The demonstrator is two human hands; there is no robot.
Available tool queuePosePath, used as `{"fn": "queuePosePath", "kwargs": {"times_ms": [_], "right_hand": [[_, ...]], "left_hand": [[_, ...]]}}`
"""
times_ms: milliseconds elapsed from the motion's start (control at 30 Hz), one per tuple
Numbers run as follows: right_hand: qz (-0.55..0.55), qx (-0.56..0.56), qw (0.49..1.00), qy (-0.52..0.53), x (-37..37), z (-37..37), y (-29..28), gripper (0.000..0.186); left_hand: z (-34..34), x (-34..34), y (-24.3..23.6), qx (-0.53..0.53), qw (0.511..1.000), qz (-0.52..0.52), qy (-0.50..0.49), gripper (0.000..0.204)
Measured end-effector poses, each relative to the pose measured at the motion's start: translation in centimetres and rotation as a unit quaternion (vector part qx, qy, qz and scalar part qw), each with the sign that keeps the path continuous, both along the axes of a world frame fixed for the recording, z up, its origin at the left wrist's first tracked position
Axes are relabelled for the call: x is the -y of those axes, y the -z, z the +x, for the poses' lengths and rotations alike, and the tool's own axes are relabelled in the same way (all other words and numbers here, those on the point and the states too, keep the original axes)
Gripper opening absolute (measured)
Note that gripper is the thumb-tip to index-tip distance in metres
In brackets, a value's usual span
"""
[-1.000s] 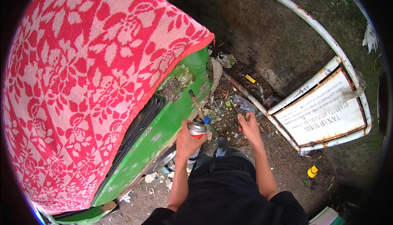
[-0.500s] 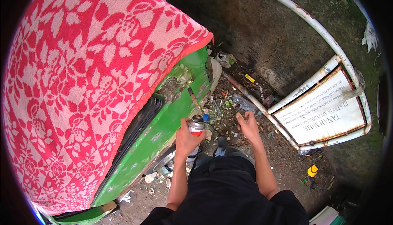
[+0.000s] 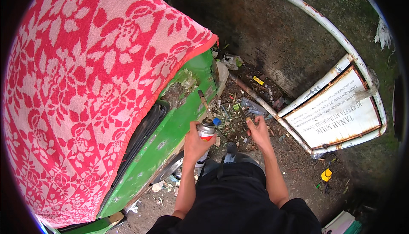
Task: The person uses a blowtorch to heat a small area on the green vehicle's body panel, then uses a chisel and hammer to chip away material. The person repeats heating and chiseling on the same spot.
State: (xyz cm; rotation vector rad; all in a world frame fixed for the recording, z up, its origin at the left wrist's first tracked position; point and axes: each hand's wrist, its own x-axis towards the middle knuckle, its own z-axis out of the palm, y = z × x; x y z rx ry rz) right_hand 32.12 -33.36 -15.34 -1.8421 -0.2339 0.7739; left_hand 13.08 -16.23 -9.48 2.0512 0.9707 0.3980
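Observation:
My left hand [image 3: 195, 145] is closed around a silver gas canister [image 3: 206, 128] topped by a torch head with a metal nozzle [image 3: 204, 101] and blue knob [image 3: 216, 121]. The nozzle tilts up toward a peeled, weathered patch [image 3: 177, 90] on a green painted body panel [image 3: 149, 161]; no flame is visible. My right hand [image 3: 258, 132], to the right of the torch, grips the handle of a narrow bladed tool [image 3: 242, 113], its exact kind unclear. A red and pink floral towel [image 3: 93, 76] drapes over the panel and a dark window edge.
A rusty white tubular frame [image 3: 324, 21] with a sign board [image 3: 330, 110] leans by a stained concrete wall [image 3: 251, 17] at right. Litter and rubble cover the ground [image 3: 298, 178], including a yellow plastic piece [image 3: 326, 175]. A pale stack [image 3: 341, 223] lies at lower right.
The view has shifted very slightly. The torch nozzle has moved a little to the right and up; both hands keep their grips and places.

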Motion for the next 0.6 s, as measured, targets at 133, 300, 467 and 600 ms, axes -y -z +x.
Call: {"fn": "queuePosePath", "kwargs": {"times_ms": [133,300,467,600], "right_hand": [[0.006,-0.007,1.000,-0.003,0.1,0.0,-0.8,0.029],[0.055,-0.009,0.998,-0.004,0.1,-0.2,-1.1,0.021],[0.103,0.063,0.991,-0.064,0.3,-0.4,-0.9,0.019],[0.087,0.080,0.988,-0.095,0.3,-0.3,-1.5,0.019]], "left_hand": [[0.2,0.1,0.2,-0.010,1.000,0.004,0.003,0.069],[0.3,0.1,0.5,-0.007,1.000,0.007,0.005,0.069],[0.3,0.1,0.1,0.001,1.000,0.000,0.002,0.069],[0.2,0.0,0.3,-0.007,1.000,0.002,-0.003,0.069]]}}
